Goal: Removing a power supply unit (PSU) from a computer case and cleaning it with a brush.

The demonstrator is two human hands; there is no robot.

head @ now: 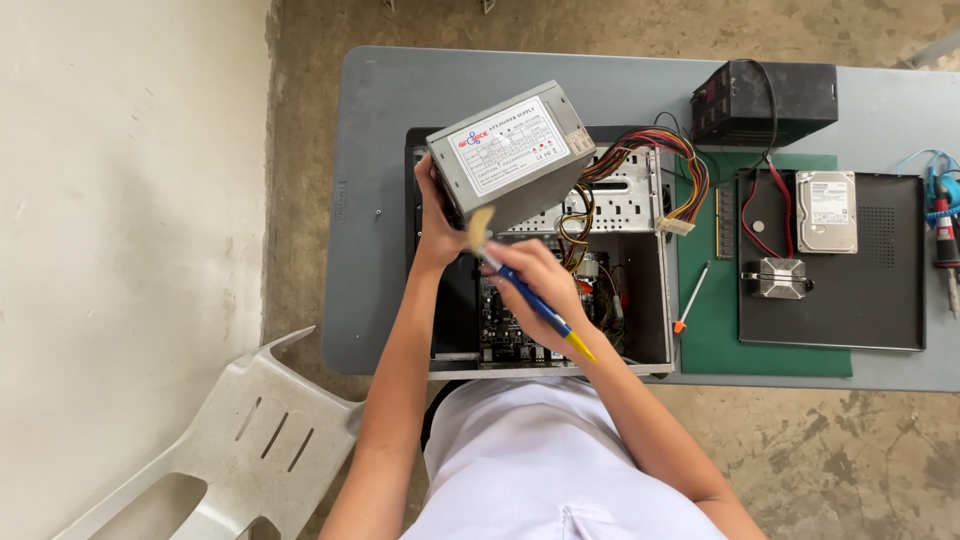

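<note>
At the far left we see one white plastic chair on the floor, near the wall. Next comes one grey surface, and on it one open computer case with its board showing.

Our left hand is closed on the near-left corner of one grey power supply, holding it up above the case. The box is tilted, its long axis running from near left up to far right, with the labelled face turned toward us. One bundle of coloured cables leaves its right end and loops down to a white plug at the case's right wall.

Our right hand is wrapped tight around one brush with a blue handle and yellow end. Its long axis runs from near right to far left; the pale bristles point far-left and touch the lower edge of the power supply.

Right of the case lies one green mat. On it we count one screwdriver with an orange tip, one memory stick, and one black panel carrying one hard drive and one small metal heatsink. One black box sits on the far side, well apart from the hands.
</note>
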